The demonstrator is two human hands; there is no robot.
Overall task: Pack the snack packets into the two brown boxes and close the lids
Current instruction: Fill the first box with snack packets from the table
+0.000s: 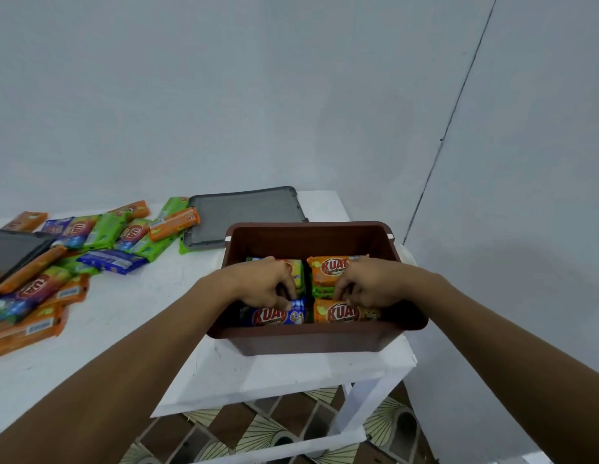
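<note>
Nearest to us we saw patterned floor tiles (pixel 258 430) under the white table (pixel 107 313), with both bare forearms reaching forward over its front edge. The brown box (pixel 308 336) stood on the table's right end with its lid off and snack packets lying in it in two columns.

Both hands were down inside the box. The left hand (pixel 264 286) had its fingers curled downward, and the fingertips gripped the top edge of the blue packet (pixel 278 314) at the near left. The right hand (pixel 365 283) was curled the same way over the near orange packet (pixel 345 311). Its fingertips were partly hidden, so we could only say it seemed to pinch that packet's upper edge.

Behind the right hand a far orange packet (pixel 328 269) lay on top of green ones. A yellow-green packet (pixel 296 272) showed past the left hand's knuckles.

Beyond the box, a grey lid (pixel 244 212) lay flat on the table, just touching the box's back rim. To the left the loose packets (pixel 74 249), orange, green and blue, were spread in a heap across the tabletop. A second grey lid (pixel 13 249) sat among them at the frame's left edge. A pale wall (pixel 291 95) stood behind everything.
</note>
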